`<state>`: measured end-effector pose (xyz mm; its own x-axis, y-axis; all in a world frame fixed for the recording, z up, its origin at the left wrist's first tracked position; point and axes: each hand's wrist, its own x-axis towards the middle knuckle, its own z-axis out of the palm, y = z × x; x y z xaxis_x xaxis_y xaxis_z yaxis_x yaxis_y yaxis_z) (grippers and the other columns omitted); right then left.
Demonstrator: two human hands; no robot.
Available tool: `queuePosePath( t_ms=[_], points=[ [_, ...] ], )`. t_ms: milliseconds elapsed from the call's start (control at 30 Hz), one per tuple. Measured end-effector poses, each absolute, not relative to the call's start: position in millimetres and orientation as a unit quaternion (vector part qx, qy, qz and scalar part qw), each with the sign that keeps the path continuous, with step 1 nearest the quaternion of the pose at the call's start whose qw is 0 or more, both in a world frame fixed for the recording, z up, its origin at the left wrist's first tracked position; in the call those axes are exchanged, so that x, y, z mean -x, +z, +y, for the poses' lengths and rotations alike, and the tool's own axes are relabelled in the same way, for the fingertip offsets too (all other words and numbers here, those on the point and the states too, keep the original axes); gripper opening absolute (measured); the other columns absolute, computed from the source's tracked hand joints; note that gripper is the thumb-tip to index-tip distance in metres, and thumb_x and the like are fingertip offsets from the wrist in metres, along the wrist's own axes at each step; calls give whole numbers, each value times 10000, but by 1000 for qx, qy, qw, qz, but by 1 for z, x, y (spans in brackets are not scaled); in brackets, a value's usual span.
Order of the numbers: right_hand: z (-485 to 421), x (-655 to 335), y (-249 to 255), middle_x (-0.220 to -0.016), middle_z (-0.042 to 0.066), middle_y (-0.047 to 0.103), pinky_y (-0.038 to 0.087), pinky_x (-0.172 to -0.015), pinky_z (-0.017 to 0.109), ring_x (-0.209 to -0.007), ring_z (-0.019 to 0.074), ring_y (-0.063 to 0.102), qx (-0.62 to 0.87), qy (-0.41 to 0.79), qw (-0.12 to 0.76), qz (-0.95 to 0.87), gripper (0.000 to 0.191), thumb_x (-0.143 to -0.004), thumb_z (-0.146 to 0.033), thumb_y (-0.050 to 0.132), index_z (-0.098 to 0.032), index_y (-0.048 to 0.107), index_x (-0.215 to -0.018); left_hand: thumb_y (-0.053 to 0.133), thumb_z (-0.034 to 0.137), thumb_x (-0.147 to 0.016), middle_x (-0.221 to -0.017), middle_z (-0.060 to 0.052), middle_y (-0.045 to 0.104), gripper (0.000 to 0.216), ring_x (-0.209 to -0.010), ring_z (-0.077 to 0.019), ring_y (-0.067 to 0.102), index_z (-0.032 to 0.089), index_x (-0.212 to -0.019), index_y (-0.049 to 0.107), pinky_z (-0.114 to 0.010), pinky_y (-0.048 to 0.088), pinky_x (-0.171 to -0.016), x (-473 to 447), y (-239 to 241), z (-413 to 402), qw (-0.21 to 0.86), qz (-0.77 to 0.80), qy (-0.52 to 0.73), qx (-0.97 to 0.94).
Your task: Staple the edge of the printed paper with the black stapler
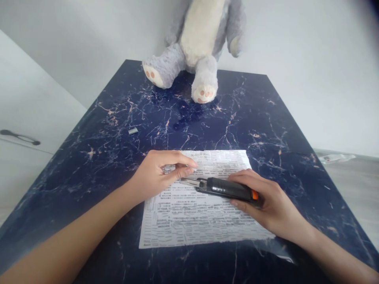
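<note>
Stapler (226, 188): black body, orange rear tip, metal staple channel exposed at its front end. Lies over printed paper sheet (195, 213). Right hand (266, 201) clasps stapler's rear from behind. Left hand (161, 173) pinches a silvery staple strip (169, 169) just beside the channel. Sheet rests on dark blue marbled table (266, 130). Beyond sheet: small metal piece (133, 131), grey plush toy (197, 51) against white wall.
</note>
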<state>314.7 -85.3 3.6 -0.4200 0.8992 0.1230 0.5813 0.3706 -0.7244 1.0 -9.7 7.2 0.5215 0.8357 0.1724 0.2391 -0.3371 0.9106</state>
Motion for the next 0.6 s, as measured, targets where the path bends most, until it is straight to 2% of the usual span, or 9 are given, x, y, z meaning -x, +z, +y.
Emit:
queuePosePath(
  t_ms=[133,333,600],
  points=[
    [-85,-315,4,-1137,95,768,653,-812,412,-1017,276,746,477,309,258,-782,227,-979,-319,748,-276,739,-1201,768,247,-979,-1083,-29,850,140,-995,-196,810,312,-1066,856,-338,669,-911,1,7,-8,446,284,318,-787],
    [-84,-315,5,-1120,100,777,660,-774,426,-995,294,753,480,306,252,-783,231,-961,-316,760,-285,755,-1190,772,208,-945,-1038,-15,859,201,-938,-215,830,322,-1084,863,-351,687,-875,1,2,-9,399,262,279,-834],
    [-84,-316,5,-1138,91,768,654,-788,412,-1015,281,746,479,305,243,-786,230,-975,-322,754,-294,739,-1202,761,209,-941,-1078,12,853,223,-982,-218,833,349,-1081,864,-352,696,-889,-1,-1,-10,403,269,259,-836]
  ],
)
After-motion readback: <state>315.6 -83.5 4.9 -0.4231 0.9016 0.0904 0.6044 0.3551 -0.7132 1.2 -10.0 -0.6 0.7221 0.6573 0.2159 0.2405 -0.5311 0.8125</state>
